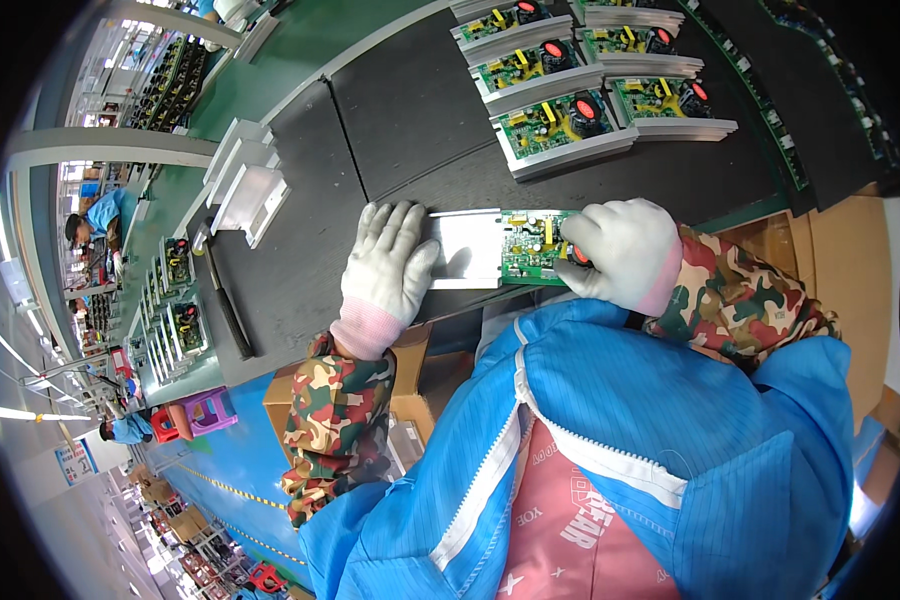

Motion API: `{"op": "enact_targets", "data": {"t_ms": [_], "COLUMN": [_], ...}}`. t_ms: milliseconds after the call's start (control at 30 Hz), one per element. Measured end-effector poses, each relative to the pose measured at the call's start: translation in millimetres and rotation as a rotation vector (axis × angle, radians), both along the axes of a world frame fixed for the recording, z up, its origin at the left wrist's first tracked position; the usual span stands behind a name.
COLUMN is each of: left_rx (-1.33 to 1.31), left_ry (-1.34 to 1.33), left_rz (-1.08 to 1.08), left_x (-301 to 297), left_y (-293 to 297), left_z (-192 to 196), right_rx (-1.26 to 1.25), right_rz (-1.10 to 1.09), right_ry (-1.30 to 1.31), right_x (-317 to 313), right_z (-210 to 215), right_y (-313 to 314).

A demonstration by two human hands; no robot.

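Observation:
On the dark mat in front of me lies a silvery metal channel (465, 250) with raised long edges. A green circuit board (532, 246) sits at its right end, carrying yellow parts and a red-topped round part. My left hand (385, 262), in a white glove with a pink cuff, holds the channel's left end, thumb against it. My right hand (620, 250), gloved alike, is closed over the right end of the board and hides that end. How far the board lies inside the channel there I cannot tell.
Several metal channels with boards (560, 125) stand in stacks at the far right. Bare channels (250, 195) are piled at the left, near a hammer (225, 295). Strips of small boards (760, 95) lie farther right. Cardboard boxes (410, 375) are below the table edge. Other people work far left.

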State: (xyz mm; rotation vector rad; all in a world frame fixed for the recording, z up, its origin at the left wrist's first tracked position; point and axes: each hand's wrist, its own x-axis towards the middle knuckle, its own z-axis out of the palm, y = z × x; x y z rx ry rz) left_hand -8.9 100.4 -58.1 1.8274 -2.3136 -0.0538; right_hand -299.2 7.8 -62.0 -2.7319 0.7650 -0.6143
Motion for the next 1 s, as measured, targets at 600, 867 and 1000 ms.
{"op": "enact_targets", "data": {"t_ms": [600, 867, 1000], "left_rx": [0.007, 0.166, 0.210], "left_ry": [0.102, 0.889, 1.062], "left_rz": [-0.043, -0.008, 0.072], "left_x": [9, 33, 30], "left_y": [-2, 4, 4], "left_z": [0, -22, -23], "right_rx": [0.036, 0.050, 0.131], "right_rz": [0.067, 0.123, 0.118], "right_ry": [-0.059, -0.208, -0.196], "right_x": [46, 26, 29], "right_z": [-8, -45, -47], "right_y": [-1, 2, 0]}}
